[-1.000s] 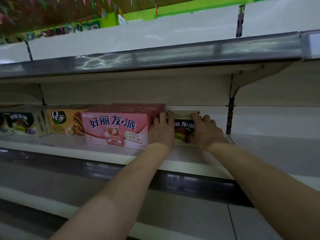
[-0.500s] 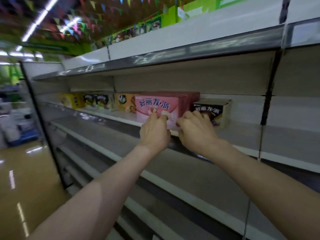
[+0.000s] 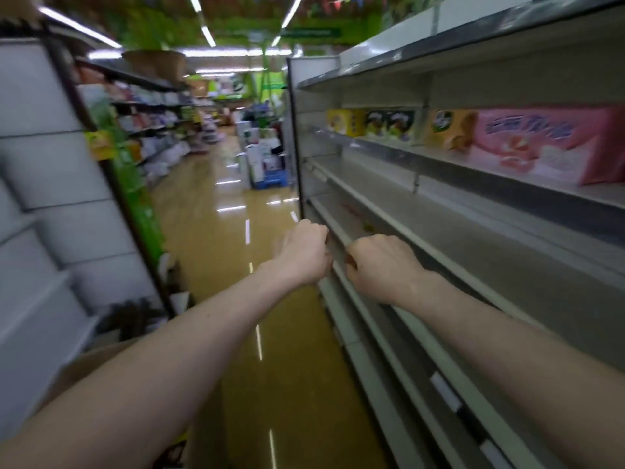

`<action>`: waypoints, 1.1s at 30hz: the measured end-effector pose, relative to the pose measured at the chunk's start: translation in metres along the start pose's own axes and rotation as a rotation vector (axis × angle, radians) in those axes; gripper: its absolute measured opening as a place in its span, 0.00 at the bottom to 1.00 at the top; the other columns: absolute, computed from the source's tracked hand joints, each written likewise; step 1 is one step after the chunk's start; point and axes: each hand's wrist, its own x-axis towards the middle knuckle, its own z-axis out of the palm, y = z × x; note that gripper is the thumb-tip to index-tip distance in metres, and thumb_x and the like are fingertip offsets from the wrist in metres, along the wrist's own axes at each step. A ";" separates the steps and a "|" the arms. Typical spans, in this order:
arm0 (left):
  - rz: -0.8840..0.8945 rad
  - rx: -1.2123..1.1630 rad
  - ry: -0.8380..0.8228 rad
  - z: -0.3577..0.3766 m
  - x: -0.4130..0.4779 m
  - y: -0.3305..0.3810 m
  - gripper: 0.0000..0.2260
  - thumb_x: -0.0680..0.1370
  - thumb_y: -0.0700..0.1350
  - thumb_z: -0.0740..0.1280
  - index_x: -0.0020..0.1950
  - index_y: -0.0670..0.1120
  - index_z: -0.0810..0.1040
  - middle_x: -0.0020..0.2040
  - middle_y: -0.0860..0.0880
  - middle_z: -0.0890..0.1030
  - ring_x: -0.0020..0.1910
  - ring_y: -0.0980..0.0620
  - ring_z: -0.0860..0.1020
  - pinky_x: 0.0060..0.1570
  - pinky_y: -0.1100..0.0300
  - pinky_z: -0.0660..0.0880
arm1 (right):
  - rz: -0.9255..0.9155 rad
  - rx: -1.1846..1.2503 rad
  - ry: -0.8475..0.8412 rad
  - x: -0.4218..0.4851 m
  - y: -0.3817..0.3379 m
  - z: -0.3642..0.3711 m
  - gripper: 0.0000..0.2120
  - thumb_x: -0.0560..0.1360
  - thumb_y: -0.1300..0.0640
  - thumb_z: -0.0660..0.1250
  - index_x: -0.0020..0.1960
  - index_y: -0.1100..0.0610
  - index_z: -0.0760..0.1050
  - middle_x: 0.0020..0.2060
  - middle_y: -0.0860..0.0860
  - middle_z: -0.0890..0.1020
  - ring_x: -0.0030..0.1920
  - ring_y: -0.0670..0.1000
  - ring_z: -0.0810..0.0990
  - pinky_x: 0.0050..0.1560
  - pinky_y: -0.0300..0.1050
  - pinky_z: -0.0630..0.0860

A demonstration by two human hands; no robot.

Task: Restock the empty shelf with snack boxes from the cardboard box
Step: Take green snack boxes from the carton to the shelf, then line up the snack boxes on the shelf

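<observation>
Two hands empty: left hand and right hand hang below the shelf, fingers loosely curled, gripping nothing. Pink snack box sits on that shelf, orange box just beside.

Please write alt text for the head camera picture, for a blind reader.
The left hand and right hand hover loosely curled and empty beside grey store shelves. A pink snack box and smaller boxes stand on an upper shelf.
</observation>
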 end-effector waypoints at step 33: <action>-0.962 -0.438 -0.495 0.133 -0.216 -0.471 0.09 0.77 0.46 0.70 0.55 0.46 0.77 0.53 0.48 0.74 0.54 0.49 0.75 0.57 0.54 0.76 | -0.362 0.295 -0.733 0.079 -0.402 0.245 0.10 0.80 0.51 0.60 0.43 0.55 0.73 0.40 0.50 0.80 0.41 0.51 0.80 0.37 0.45 0.78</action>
